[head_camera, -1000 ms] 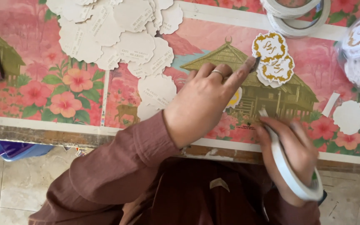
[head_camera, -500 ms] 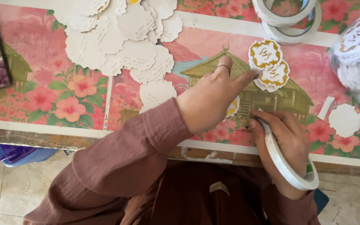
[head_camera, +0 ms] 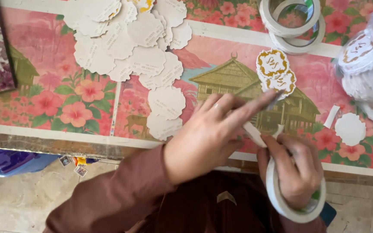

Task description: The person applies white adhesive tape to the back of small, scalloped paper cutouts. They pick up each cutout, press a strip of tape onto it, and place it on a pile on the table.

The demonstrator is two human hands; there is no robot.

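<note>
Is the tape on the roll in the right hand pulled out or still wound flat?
Pulled out. A white strip runs from the tape roll in the right hand up to the left hand's fingers.

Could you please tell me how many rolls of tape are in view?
3: one roll in the right hand, two rolls stacked, top roll over lower roll, on the table's far edge.

A white tape roll (head_camera: 296, 196) stands on edge just off the counter's front edge, its loose strip (head_camera: 255, 133) pulled up toward two gold-edged scalloped labels (head_camera: 276, 71).
</note>
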